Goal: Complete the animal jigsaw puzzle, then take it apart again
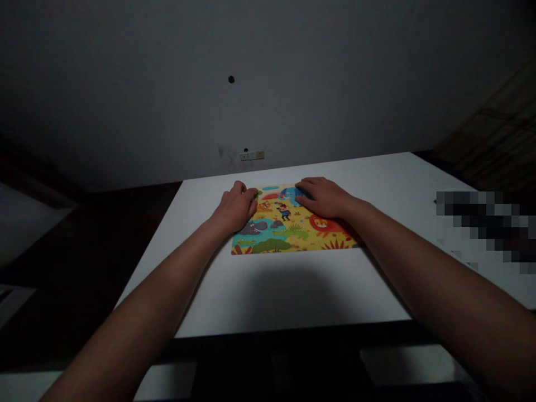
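A flat, colourful picture board (293, 223) lies on the white table, printed with a hippo, an elephant, a lion, a crocodile and a small figure. My left hand (238, 207) is at its left edge, fingers bent and closed on the edge, with the thumb side toward the picture. Over the upper right part rests my right hand (322, 196), its fingers stretched to the left and the thumb apart from them. It covers the board's right edge and some of the elephant. Whether the board is made of separate pieces cannot be made out.
The white table (288, 296) reaches back toward a grey wall (335, 84) with a row of sockets (252, 156). A pixelated dark patch (489, 226) covers something at the table's right side. Striped cloth (498, 128) hangs at far right. The room is dim.
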Demonstrator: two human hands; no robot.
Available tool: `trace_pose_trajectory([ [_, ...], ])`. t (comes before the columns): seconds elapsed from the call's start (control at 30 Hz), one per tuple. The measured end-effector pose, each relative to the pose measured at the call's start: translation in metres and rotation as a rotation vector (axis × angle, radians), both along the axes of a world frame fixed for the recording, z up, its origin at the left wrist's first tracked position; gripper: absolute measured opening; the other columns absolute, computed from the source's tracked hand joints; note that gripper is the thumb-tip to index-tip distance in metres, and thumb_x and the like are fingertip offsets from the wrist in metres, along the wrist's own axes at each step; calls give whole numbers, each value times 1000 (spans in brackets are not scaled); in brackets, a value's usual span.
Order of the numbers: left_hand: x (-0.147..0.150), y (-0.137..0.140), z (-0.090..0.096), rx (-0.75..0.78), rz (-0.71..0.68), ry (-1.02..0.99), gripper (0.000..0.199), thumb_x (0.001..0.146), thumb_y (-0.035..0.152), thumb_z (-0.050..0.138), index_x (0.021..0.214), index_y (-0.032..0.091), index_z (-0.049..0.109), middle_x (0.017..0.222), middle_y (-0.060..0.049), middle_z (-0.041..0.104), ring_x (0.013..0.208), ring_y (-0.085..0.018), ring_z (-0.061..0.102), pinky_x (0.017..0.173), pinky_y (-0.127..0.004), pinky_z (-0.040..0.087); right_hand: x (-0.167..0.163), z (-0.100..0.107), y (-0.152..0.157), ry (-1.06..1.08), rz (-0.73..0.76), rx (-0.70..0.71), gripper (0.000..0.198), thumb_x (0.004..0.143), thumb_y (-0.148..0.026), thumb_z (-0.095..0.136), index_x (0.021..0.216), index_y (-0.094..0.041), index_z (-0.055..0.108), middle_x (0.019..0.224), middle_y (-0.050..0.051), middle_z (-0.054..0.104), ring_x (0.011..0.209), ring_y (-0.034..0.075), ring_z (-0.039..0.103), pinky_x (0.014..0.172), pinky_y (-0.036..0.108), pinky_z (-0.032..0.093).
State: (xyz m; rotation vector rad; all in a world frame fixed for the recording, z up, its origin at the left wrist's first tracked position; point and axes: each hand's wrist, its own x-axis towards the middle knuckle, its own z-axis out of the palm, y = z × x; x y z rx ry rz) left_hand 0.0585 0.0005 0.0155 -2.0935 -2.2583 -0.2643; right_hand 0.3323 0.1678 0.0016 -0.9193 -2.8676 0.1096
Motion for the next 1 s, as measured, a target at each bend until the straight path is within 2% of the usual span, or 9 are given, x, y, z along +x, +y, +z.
trace_pose_trajectory([
  [0.17, -10, 2, -10, 47, -17, -81, 45, 118, 36, 64, 158, 18, 72, 144, -19, 55, 128, -38, 68, 116, -58, 59, 0, 1, 0, -3, -4, -7, 68, 120, -59, 48, 169, -17, 69, 174, 22, 68, 158, 44, 64, 135, 59, 49],
  [0.33, -19, 7, -21, 187, -26, -225, 41, 102, 37, 88, 135, 21, 69, 140, -15, 50, 136, -38, 61, 116, -59, 61, -1, 3, -2, -15, -9, -6, 70, 121, -58, 46, 171, -15, 67, 175, 23, 67, 158, 45, 64, 135, 58, 49],
  [0.4, -22, 8, -20, 285, -9, -253, 35, 100, 29, 86, 127, 23, 66, 140, -15, 50, 138, -37, 59, 117, -57, 61, -1, 4, -3, -24, -11, -4, 71, 121, -59, 45, 171, -13, 67, 176, 23, 66, 158, 45, 64, 136, 58, 48],
  [0.5, -25, 4, -11, 383, -5, -269, 24, 101, 15, 70, 124, 23, 65, 139, -16, 57, 133, -34, 63, 118, -55, 60, -1, 4, -2, -28, -12, -14, 71, 121, -60, 45, 172, -15, 67, 176, 22, 66, 160, 43, 63, 137, 57, 48],
  [0.63, -26, -3, 0, 250, -101, -256, 34, 96, 11, 61, 128, 20, 70, 127, -15, 71, 121, -33, 70, 113, -52, 61, 4, -1, 5, -29, -67, -47, 74, 121, -65, 42, 178, -22, 62, 183, 19, 60, 168, 43, 57, 140, 62, 45],
  [0.77, -20, -6, -1, 105, -153, -198, 40, 95, 16, 63, 133, 16, 77, 130, -17, 78, 123, -35, 73, 115, -51, 60, 10, -7, 14, -44, -182, -94, 79, 120, -71, 39, 184, -27, 54, 194, 17, 47, 178, 45, 45, 143, 69, 40],
  [0.9, -7, -6, -4, 31, -213, -124, 38, 101, 18, 62, 134, 16, 82, 125, -17, 79, 118, -34, 75, 111, -48, 61, 13, -4, 15, -58, -267, -125, 80, 119, -73, 39, 186, -31, 50, 197, 15, 42, 180, 47, 40, 143, 76, 38],
  [1.0, 3, -8, -1, 10, -190, -56, 37, 111, 21, 57, 138, 13, 82, 125, -19, 78, 116, -34, 75, 108, -46, 61, 13, 2, 11, -78, -313, -138, 80, 120, -72, 37, 188, -30, 48, 198, 15, 40, 181, 48, 38, 142, 79, 37],
])
